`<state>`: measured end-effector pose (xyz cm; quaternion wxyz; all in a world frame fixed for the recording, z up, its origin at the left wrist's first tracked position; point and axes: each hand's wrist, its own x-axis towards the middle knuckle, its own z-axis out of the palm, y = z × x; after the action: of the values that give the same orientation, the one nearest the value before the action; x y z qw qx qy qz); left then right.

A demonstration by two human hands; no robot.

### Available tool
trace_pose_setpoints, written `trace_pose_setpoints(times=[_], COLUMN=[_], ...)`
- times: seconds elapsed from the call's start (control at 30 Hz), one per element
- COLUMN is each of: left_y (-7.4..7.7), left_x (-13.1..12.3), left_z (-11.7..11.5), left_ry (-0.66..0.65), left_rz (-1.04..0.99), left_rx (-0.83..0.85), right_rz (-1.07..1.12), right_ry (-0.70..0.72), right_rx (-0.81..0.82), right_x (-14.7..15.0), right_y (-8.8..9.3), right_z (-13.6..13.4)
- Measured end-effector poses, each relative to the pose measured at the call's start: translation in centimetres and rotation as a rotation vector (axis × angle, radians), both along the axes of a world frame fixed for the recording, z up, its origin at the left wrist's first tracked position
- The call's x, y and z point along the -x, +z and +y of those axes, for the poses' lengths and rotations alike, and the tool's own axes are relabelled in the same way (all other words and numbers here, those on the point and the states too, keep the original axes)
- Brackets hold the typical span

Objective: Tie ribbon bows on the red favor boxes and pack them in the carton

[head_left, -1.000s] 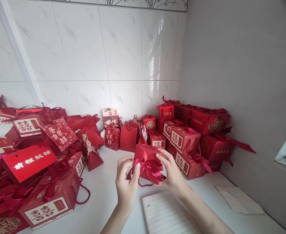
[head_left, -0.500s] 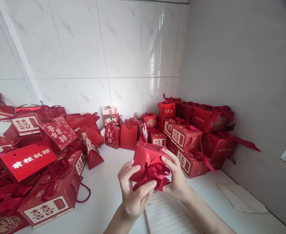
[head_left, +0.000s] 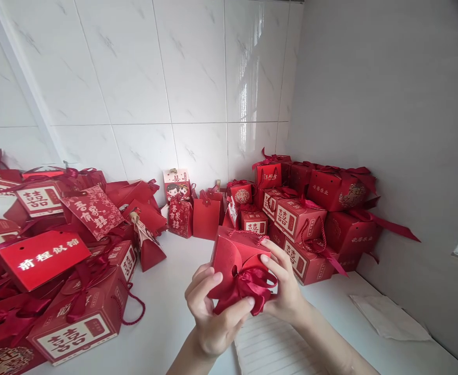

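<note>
A small red gift box point(head_left: 231, 255) with a dark red satin ribbon bow point(head_left: 248, 286) is held in both hands above the white counter. My left hand point(head_left: 213, 312) cups it from below, thumb pressed on the bow and fingers curled on the box's left face. My right hand point(head_left: 285, 286) grips the right side, its fingers closed over the bow and the box's top edge. A red cord handle shows at the box's top.
A heap of red gift boxes point(head_left: 72, 312) and bags fills the left of the white counter point(head_left: 166, 312). Stacked red boxes point(head_left: 302, 224) stand in the right corner. A lined notebook point(head_left: 271, 349) lies under my hands, a folded white cloth point(head_left: 388, 317) at right. Tiled wall behind.
The box has been tipped and lifted slightly, its bow turned down toward me. My left hand moved from the bow's front to beneath the box; the right hand stayed on the right side.
</note>
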<state>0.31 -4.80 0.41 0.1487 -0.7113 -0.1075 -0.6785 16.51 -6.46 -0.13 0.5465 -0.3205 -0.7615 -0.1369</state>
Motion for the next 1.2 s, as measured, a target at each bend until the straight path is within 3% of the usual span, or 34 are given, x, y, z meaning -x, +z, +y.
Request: trace_pose_setpoints(times=[0.07, 0.13, 0.23, 0.3, 0.4, 0.47, 0.67, 0.87, 1.03, 1.2], left_y=[-0.4, -0.6, -0.4, 0.3, 2.2, 4.0, 9.8, 13.4, 15.7, 17.8], left_x=[0.0, -0.1, 0.2, 0.7, 1.7, 2.5, 5.1, 8.6, 11.8, 14.7], left_z=[0.1, 0.5, 1.9, 2.9, 3.8, 3.6, 1.3, -2.1, -4.9, -8.2], left_ry=[-0.029, -0.113, -0.406, -0.533, -0.496, -0.444, -0.296, -0.066, -0.063, -0.128], left_rz=[-0.038, -0.15, -0.327, -0.346, -0.194, -0.043, 0.195, 0.315, 0.413, 0.515], left_rx=[0.088, 0.336, 0.888, 1.221, 1.587, 1.71, 1.8, 1.615, 1.56, 1.732], right_rz=[0.021, 0.135, 0.495, 0.783, 1.117, 1.221, 1.295, 1.216, 1.219, 1.225], right_ry=[0.03, 0.079, 0.283, 0.461, 0.655, 0.751, 0.981, 1.032, 0.99, 1.018], right_rx=[0.044, 0.214, 0.713, 1.075, 1.503, 1.671, 1.809, 1.861, 1.948, 1.931], right_x=[0.0, 0.0, 0.3, 0.5, 0.8, 1.0, 2.5, 5.4, 8.8, 11.7], right_y=[0.0, 0.1, 0.2, 0.2, 0.3, 0.6, 3.1, 5.6, 8.0, 9.7], right_z=[0.0, 0.2, 0.5, 0.9, 1.5, 1.7, -0.1, -3.5, -6.6, -9.9])
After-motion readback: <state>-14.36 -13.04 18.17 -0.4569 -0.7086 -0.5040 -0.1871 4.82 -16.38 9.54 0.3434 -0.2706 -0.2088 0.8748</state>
